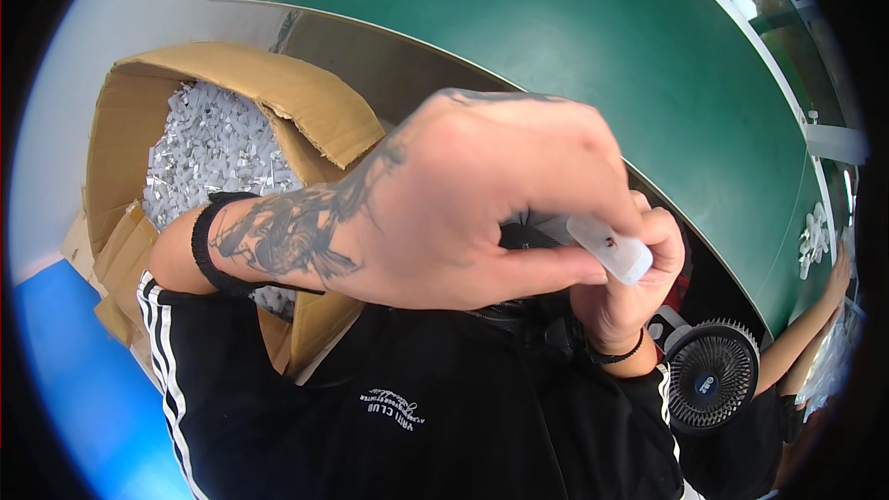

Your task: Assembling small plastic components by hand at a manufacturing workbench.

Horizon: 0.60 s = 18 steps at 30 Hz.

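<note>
A small translucent white plastic piece (608,248), with a tiny dark spot on its face, is held up in front of my chest. My left hand (505,194), large and near the middle of the view, pinches it between thumb and fingertips. Behind it, partly covered, my right hand (634,292) has its curled fingers closed at the piece's other end. How the right fingertips grip it is partly hidden. Black bands circle both wrists.
At left, an open cardboard box (139,130) holds a heap of small white pieces (218,148). A green table (556,18) stretches beyond, with several white pieces (814,239) at its right. A black fan (711,375) and another person's arm (806,343) are at lower right.
</note>
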Motion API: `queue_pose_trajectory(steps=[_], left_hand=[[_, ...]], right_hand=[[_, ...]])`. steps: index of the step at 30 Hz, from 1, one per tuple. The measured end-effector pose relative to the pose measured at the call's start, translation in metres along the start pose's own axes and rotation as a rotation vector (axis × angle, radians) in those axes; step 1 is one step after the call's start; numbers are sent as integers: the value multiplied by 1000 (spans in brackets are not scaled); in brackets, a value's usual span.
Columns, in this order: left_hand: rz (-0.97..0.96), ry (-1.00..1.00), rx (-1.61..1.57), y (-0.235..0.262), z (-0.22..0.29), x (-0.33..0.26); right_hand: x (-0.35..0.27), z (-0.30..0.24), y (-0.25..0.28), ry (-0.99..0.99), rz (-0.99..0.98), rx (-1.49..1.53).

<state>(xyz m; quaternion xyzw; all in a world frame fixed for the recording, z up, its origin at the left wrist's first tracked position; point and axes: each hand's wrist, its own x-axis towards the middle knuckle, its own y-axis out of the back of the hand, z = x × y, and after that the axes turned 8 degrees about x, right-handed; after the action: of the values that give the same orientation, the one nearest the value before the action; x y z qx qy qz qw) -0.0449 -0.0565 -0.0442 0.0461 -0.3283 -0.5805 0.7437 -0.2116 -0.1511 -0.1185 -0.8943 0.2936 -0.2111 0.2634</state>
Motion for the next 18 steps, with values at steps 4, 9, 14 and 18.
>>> queue_pose_trajectory(steps=[4, 9, 14, 18], left_hand=[[-41, 89, -29, 7, 1, -2], [-29, 132, 23, 7, 6, 2], [-84, 73, 47, 9, 4, -1], [-96, -85, 117, 9, 4, 2]], right_hand=[[0, -4, 0, 29, -30, -162], [2, -2, 2, 55, -32, -168], [4, 3, 7, 134, -85, -112], [0, 1, 4, 112, -53, -64]])
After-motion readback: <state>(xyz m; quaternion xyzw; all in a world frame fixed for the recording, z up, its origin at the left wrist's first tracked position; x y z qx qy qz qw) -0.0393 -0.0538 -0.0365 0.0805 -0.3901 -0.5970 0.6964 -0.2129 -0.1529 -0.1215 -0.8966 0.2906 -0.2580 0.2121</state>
